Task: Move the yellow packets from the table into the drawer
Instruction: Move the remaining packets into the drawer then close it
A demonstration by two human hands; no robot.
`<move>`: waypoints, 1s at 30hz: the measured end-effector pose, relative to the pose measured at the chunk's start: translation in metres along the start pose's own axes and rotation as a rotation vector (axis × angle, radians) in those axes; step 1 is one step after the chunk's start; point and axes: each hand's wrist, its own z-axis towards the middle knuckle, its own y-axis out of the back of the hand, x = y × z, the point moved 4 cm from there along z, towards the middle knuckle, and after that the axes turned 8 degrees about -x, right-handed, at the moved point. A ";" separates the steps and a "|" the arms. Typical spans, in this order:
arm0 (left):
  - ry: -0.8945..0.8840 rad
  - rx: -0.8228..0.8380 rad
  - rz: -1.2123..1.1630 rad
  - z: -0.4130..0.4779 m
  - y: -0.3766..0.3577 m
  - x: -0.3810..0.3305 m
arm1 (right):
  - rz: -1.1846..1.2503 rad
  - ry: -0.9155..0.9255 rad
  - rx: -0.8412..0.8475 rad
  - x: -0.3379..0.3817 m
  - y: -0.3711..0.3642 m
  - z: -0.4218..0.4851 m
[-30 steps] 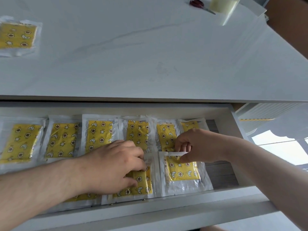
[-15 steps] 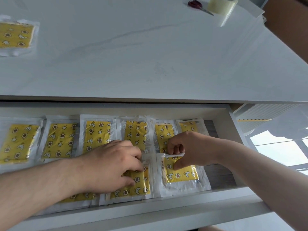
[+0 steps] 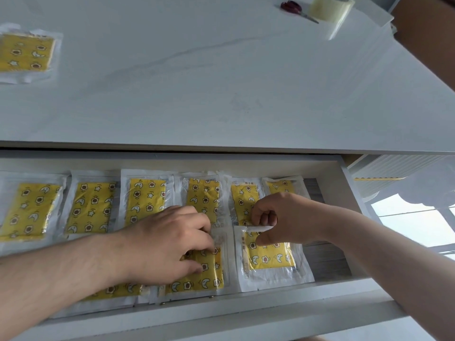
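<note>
While my left hand grips one yellow patterned plastic-wrapped packet and my right hand pinches the neighbouring right packet, both lie in the white drawer; I judge one last packet remains, far left on the white table.

Glossy clear plastic wraps the yellow packets; table smooth, marble-veined.

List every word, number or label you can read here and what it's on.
Nothing reads clearly.
Back-row yellow packet: characters printed on its top edge, too blurred to read.
Front yellow packet pinched by the right hand: print down its left edge, too small to read.
Tape roll: no text visible.
</note>
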 end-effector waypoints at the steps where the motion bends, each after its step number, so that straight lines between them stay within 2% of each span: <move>1: 0.001 -0.012 -0.005 0.000 0.001 0.000 | 0.008 0.001 -0.009 0.000 0.001 0.000; 11: 0.090 -0.040 -0.037 0.001 0.018 0.008 | 0.068 -0.028 -0.055 0.002 0.007 -0.002; 21: 0.344 -0.057 -0.205 -0.007 0.071 0.001 | 0.206 0.011 -0.140 0.041 0.047 -0.019; 24: 0.387 -0.148 -0.247 -0.019 0.102 -0.007 | 0.285 0.050 -0.169 0.062 0.065 -0.030; 30: 0.517 -0.465 -0.327 -0.063 0.167 -0.004 | 0.546 0.155 -0.364 0.114 0.108 -0.042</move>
